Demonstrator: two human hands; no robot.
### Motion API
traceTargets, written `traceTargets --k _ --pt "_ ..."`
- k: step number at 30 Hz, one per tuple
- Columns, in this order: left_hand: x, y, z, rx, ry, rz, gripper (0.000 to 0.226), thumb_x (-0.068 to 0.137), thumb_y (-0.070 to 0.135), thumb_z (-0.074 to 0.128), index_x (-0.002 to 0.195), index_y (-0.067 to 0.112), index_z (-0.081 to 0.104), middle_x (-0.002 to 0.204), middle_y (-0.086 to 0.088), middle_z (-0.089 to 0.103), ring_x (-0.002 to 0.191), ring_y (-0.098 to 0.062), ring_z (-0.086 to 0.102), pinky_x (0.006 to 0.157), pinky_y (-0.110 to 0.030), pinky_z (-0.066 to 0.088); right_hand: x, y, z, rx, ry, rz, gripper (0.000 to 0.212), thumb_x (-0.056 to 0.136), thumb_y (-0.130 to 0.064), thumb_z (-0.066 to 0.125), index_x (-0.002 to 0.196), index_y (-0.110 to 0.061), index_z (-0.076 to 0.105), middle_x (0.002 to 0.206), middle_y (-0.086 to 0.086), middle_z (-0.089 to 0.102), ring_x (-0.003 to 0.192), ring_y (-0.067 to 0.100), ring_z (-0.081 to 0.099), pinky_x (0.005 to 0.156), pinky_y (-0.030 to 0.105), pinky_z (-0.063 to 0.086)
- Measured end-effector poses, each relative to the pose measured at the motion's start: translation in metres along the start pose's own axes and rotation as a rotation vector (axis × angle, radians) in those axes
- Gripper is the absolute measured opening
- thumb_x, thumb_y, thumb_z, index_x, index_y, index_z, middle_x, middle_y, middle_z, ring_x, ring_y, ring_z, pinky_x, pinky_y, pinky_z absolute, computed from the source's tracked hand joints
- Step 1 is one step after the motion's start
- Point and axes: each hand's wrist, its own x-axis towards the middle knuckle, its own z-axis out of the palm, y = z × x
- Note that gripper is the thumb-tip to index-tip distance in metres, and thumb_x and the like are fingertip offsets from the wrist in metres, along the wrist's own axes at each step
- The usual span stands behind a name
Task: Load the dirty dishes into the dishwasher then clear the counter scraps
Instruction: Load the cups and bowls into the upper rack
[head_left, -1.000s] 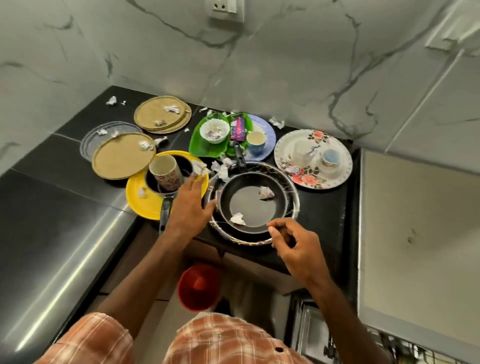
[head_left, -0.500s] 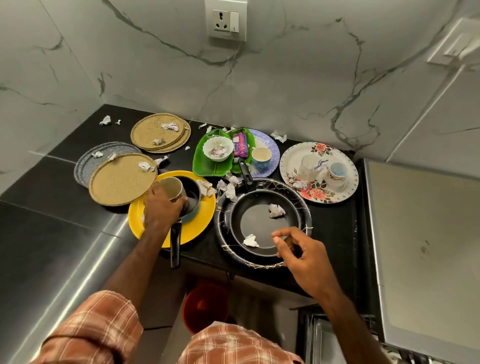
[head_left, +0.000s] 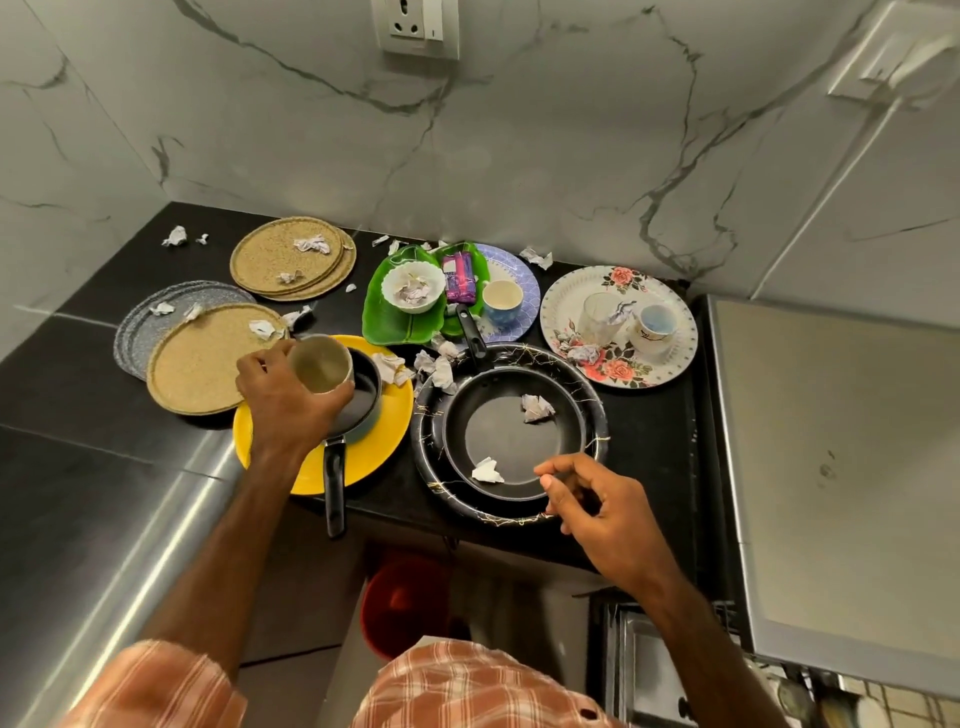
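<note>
Left: the left hand (head_left: 288, 400) gripped a pale round cup (head_left: 318, 364), fingers clamped round its side.
Cup: held over the small black saucepan (head_left: 363, 402) on the round yellow plate (head_left: 387, 447).
Right: the right hand (head_left: 602, 514) hovered over the black frying pan (head_left: 511, 441) at its near rim, fingers loosely curled, empty.

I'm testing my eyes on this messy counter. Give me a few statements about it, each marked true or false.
1. The left hand grips a cup. True.
2. The frying pan is empty. False: two paper scraps lie in it.
3. The floral plate carries a glass. True.
4. The saucepan sits on the green plate. False: it sits on the yellow plate.
</note>
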Motion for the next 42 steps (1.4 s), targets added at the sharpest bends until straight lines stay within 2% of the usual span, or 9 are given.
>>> traceTargets --k 5,9,12,14,18,26,33,39,42 --pt "-0.038 0.07 -0.024 -0.18 -0.2 0.276 0.084 0.062 0.052 0.093 0.132 0.027 0.054 0.128 -0.002 0.046 0.123 -0.02 0.044 0.095 -0.033 0.045 -0.013 -0.002 -0.017 0.111 0.071 0.035 0.016 0.102 -0.021 0.065 0.115 -0.025 0.072 0.086 0.002 0.073 0.082 0.02 0.073 0.065 0.029 0.062" --pt "-0.081 0.133 -0.001 -0.499 -0.56 0.235 0.079 0.062 0.063 0.086 0.13 0.031 0.059 0.126 0.003 0.057 0.111 -0.013 0.062 0.09 -0.034 0.057 -0.027 0.0 -0.036 0.361 0.233 0.11 0.02 0.102 -0.023 0.062 0.119 -0.02 0.07 0.095 0.011 0.075 0.077 0.024 0.071 0.067 0.031 0.06" --pt "-0.122 0.175 0.037 -0.657 -0.83 0.154 0.073 0.063 0.05 0.09 0.128 0.031 0.063 0.123 0.001 0.068 0.111 -0.018 0.068 0.092 -0.043 0.058 -0.044 0.01 -0.059 0.64 0.33 0.292 0.038 0.096 -0.042 0.058 0.128 -0.021 0.064 0.115 0.01 0.075 0.1 0.027 0.074 0.08 0.037 0.063" --pt "-0.156 0.207 0.059 -0.711 -0.999 0.143 0.071 0.063 0.043 0.092 0.127 0.027 0.064 0.119 -0.001 0.072 0.11 -0.019 0.069 0.088 -0.034 0.058 -0.068 0.023 -0.079 0.877 0.347 0.394 0.051 0.096 -0.053 0.059 0.135 -0.019 0.061 0.126 0.012 0.072 0.116 0.03 0.07 0.091 0.045 0.061" --pt "-0.213 0.255 0.089 -0.673 -1.318 0.251 0.063 0.072 0.023 0.09 0.127 0.023 0.062 0.117 0.005 0.073 0.111 -0.011 0.068 0.088 -0.027 0.057 -0.136 0.047 -0.117 1.163 0.502 0.412 0.068 0.087 -0.049 0.068 0.14 -0.009 0.058 0.134 0.023 0.066 0.122 0.037 0.065 0.092 0.045 0.061" --pt "-0.3 0.306 0.16 -0.363 -1.79 0.455 0.084 0.066 0.035 0.089 0.14 0.041 0.05 0.139 0.011 0.057 0.129 -0.008 0.056 0.106 -0.038 0.051 -0.261 0.079 -0.149 1.27 0.826 0.408 0.053 0.092 -0.026 0.073 0.137 -0.003 0.058 0.131 0.023 0.068 0.119 0.036 0.067 0.099 0.044 0.057" --pt "-0.372 0.322 0.218 -0.036 -1.686 0.636 0.067 0.081 0.044 0.081 0.141 0.037 0.051 0.136 0.009 0.059 0.118 -0.009 0.06 0.105 -0.042 0.051 -0.335 0.152 -0.134 1.194 1.134 0.673 0.055 0.09 -0.037 0.073 0.137 -0.014 0.057 0.127 0.021 0.069 0.117 0.039 0.068 0.097 0.049 0.059" --pt "-0.412 0.318 0.224 0.139 -1.738 0.749 0.046 0.089 0.046 0.072 0.133 0.036 0.061 0.13 0.015 0.06 0.119 -0.008 0.059 0.102 -0.028 0.047 -0.391 0.234 -0.106 1.171 1.122 1.077 0.07 0.085 -0.042 0.081 0.137 -0.007 0.05 0.127 0.024 0.063 0.108 0.037 0.071 0.074 0.039 0.063" --pt "-0.427 0.313 0.22 0.167 -1.723 0.743 0.036 0.092 0.042 0.07 0.127 0.036 0.063 0.113 0.02 0.058 0.104 0.0 0.058 0.085 -0.013 0.044 -0.412 0.259 -0.091 1.075 1.07 1.261 0.064 0.085 -0.05 0.079 0.126 -0.003 0.061 0.116 0.021 0.068 0.097 0.036 0.072 0.073 0.043 0.064"
